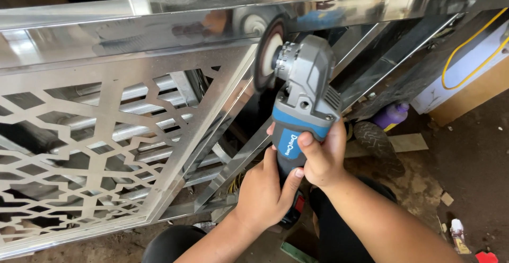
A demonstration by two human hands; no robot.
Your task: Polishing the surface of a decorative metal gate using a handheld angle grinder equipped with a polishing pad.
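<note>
A grey and blue angle grinder [307, 90] points away from me, its round polishing disc [266, 52] against the shiny steel bar [159, 27] of a metal gate frame. My right hand [322, 157] wraps the grinder's body, thumb on the blue band. Just behind it, my left hand [263, 191] grips the rear of the handle near the battery end. Below the bar, a laser-cut steel panel [101, 151] with a geometric lattice pattern fills the left side.
Diagonal steel bars [238, 157] run under the grinder. On the dirt floor lie a purple bottle [391, 115], a dark shoe sole [377, 141], a small white bottle [457, 232] and scraps. A yellow cable [466, 45] loops at the right over a board. My knees are below.
</note>
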